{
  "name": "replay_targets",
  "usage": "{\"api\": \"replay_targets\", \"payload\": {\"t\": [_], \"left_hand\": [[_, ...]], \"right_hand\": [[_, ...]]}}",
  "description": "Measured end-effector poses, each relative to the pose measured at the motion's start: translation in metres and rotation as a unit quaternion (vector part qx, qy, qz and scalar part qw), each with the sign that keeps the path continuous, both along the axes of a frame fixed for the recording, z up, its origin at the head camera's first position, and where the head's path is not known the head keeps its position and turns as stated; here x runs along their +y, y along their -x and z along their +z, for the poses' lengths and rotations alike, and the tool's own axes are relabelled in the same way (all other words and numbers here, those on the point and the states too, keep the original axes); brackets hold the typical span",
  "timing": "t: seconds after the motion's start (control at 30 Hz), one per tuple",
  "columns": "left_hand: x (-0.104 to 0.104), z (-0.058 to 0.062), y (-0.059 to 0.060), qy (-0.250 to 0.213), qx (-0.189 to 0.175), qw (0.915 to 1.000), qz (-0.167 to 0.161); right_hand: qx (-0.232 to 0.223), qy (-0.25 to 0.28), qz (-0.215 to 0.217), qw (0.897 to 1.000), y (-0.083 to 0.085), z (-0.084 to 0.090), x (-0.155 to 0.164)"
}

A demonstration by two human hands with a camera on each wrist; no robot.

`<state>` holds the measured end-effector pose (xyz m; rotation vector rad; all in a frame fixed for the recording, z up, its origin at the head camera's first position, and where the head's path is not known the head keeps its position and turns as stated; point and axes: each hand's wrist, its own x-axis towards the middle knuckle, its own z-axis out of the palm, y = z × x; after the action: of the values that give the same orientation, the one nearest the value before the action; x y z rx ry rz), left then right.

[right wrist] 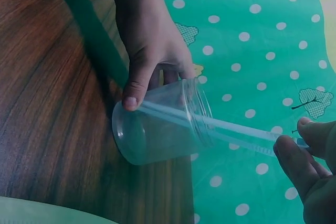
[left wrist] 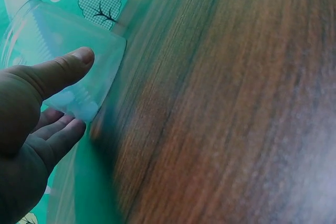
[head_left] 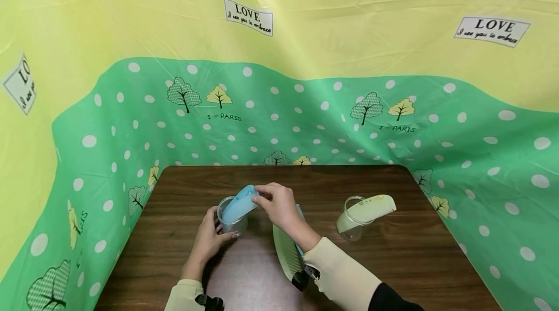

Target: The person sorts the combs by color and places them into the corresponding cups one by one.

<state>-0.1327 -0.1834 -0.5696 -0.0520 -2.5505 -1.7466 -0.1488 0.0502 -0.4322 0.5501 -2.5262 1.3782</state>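
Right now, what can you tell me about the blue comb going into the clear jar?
The blue comb is light blue, looks like plastic, with a curved back and fine teeth along one edge. It leans tilted, its lower end inside the clear jar and its upper end sticking out above the rim. The right hand pinches that upper end between thumb and fingertips. The left hand grips the jar, which stands on the dark wooden table. In the right wrist view it shows through the jar wall.

A: What does the left hand point(head_left: 208, 239) show?
B: Forearm reaching forward, thumb point(left wrist: 62, 68) and fingers curled in a grip.
A: And the right hand point(head_left: 279, 205)?
B: Wrist bent leftward, fingertips point(right wrist: 293, 157) pinched together.
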Motion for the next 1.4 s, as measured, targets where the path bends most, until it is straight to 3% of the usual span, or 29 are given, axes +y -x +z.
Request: {"api": "replay_targets", "payload": {"t": [0.2,0.8,1.4], "left_hand": [[0.0,0.001,0.001,0.0,-0.006,1.0,-0.003],[0.0,0.0,0.001,-0.003,-0.009,1.0,0.0],[0.0,0.001,0.0,0.006,-0.01,0.9999,0.001]], "right_hand": [[0.005,-0.012,-0.004,1.0,0.006,-0.002,-0.005],[-0.039,-0.005,-0.014,0.999,0.018,-0.004,-0.011],[-0.013,-0.029,-0.023,0.999,0.009,-0.006,0.026]]}}
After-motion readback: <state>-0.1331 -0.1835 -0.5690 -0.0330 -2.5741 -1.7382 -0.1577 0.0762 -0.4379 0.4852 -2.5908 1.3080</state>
